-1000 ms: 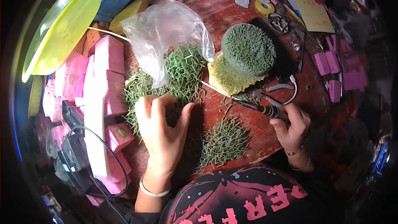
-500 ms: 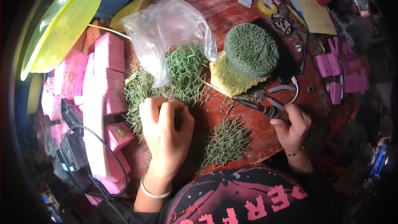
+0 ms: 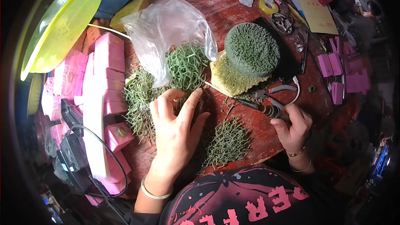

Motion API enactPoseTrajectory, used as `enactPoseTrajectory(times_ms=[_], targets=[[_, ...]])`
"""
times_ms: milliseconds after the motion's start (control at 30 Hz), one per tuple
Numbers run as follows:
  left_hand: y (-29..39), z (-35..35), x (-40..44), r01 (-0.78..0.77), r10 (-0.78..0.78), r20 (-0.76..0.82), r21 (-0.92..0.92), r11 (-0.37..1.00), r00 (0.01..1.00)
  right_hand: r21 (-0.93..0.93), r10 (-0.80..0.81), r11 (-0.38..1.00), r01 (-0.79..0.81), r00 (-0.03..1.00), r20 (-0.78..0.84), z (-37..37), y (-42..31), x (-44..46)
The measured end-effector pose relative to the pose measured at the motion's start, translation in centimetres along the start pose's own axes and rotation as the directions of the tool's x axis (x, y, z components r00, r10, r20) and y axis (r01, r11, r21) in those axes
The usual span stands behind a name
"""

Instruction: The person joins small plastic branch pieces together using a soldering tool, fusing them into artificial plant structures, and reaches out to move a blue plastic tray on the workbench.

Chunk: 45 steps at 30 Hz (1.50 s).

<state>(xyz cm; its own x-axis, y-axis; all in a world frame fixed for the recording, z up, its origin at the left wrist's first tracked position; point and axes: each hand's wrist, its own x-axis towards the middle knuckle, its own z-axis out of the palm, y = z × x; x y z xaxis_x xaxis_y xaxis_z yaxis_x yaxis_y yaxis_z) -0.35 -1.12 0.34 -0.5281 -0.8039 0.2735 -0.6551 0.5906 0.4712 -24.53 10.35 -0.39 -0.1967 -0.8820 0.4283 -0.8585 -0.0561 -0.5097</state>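
Note:
My left hand (image 3: pixel 177 127) is over the near edge of a large pile of green curly strands (image 3: pixel 187 68), its fingers spread apart. I cannot make out anything held in it. My right hand (image 3: pixel 293 127) is wrapped round the dark handle of a soldering iron (image 3: pixel 271 111), whose thin shaft points left. Its pale tip lies close to the pile. A smaller heap of green strands (image 3: pixel 228 143) lies between my hands. Behind the iron, a round dark-green textured block (image 3: pixel 252 50) rests on a yellowish sponge-like slab (image 3: pixel 233 77).
A clear plastic bag (image 3: pixel 154 29) covers part of the pile. Pliers (image 3: pixel 277 93) lie by the right hand. Pink blocks (image 3: pixel 109 54) are stacked at left, beside a yellow-green basin (image 3: pixel 62 25) and a black device with a cable (image 3: pixel 75 154). Yellow tape (image 3: pixel 268 6) lies at the back.
My left hand has shifted slightly right, and its fingers have gone from bunched together to spread apart. My right hand and the soldering iron have hardly moved.

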Motion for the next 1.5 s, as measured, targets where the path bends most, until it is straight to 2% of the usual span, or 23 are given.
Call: enactPoseTrajectory(times_ms=[100, 233, 367, 467, 533, 733, 833, 1067, 1167, 1233, 1300, 1400, 1433, 1500], targets=[[-0.2, 0.1, -0.1, -0.041, 0.041, -0.004, 0.016, 0.999, 0.999, 0.002, 0.005, 1.000, -0.005, 1.000, 0.007, 0.0, -0.1, 0.0], [-0.4, 0.1, -0.3, -0.102, 0.103, 0.005, -0.077, 0.992, 0.995, -0.003, -0.001, 1.000, 0.001, 1.000, -0.003, 0.0, 0.0, 0.1], [-0.1, 0.2, 0.0, -0.090, 0.090, -0.005, -0.056, 0.994, 0.996, -0.004, 0.012, 1.000, -0.012, 1.000, 0.010, 0.0, 0.0, 0.1], [-0.5, 0.5, -0.3, -0.135, 0.135, 0.002, -0.079, 0.988, 0.991, 0.006, 0.021, 1.000, -0.022, 1.000, 0.014, -0.1, 0.0, 0.1], [-0.6, 0.6, -0.5, -0.224, 0.226, 0.064, -0.028, 0.974, 0.972, 0.003, 0.016, 1.000, -0.016, 1.000, 0.013, -0.1, 0.0, 0.0], [-0.4, 0.6, -0.6, -0.205, 0.198, 0.112, 0.050, 0.977, 0.974, 0.001, 0.017, 1.000, -0.017, 1.000, 0.012, 0.1, 0.1, 0.0], [-0.5, 0.6, -0.5, -0.207, 0.208, 0.075, -0.023, 0.978, 0.975, -0.014, 0.036, 0.999, -0.036, 0.999, 0.010, 0.0, 0.2, -0.1], [-0.7, 0.2, -0.4, -0.236, 0.228, 0.146, 0.039, 0.971, 0.963, 0.002, 0.026, 1.000, -0.026, 0.999, -0.030, 0.3, 0.0, 0.1], [-0.6, 0.1, -0.2, -0.246, 0.244, 0.104, 0.010, 0.969, 0.964, 0.003, 0.024, 1.000, -0.024, 0.999, -0.032, 0.3, 0.2, 0.1], [-0.6, 0.2, 0.0, -0.289, 0.274, -0.150, -0.085, 0.954, 0.950, 0.010, 0.032, 0.999, -0.032, 0.999, -0.041, 0.3, 0.1, 0.1], [-0.7, -0.1, -0.1, -0.262, 0.216, -0.274, -0.144, 0.954, 0.937, -0.002, 0.041, 0.999, -0.041, 0.998, -0.049, 0.1, 0.2, 0.0], [-0.8, -0.3, -0.5, -0.139, 0.042, -0.338, -0.265, 0.954, 0.940, -0.050, 0.057, 0.997, -0.060, 0.996, -0.063, -0.3, 0.1, 0.1], [-0.4, -0.2, -0.7, -0.039, -0.141, -0.305, -0.518, 0.855, 0.942, -0.092, 0.068, 0.993, -0.074, 0.995, -0.072, -0.4, 0.2, 0.1], [-0.4, -0.3, -1.1, 0.127, -0.325, -0.128, -0.741, 0.659, 0.937, -0.136, 0.054, 0.989, -0.061, 0.997, -0.061, -0.7, 0.3, -0.1]])
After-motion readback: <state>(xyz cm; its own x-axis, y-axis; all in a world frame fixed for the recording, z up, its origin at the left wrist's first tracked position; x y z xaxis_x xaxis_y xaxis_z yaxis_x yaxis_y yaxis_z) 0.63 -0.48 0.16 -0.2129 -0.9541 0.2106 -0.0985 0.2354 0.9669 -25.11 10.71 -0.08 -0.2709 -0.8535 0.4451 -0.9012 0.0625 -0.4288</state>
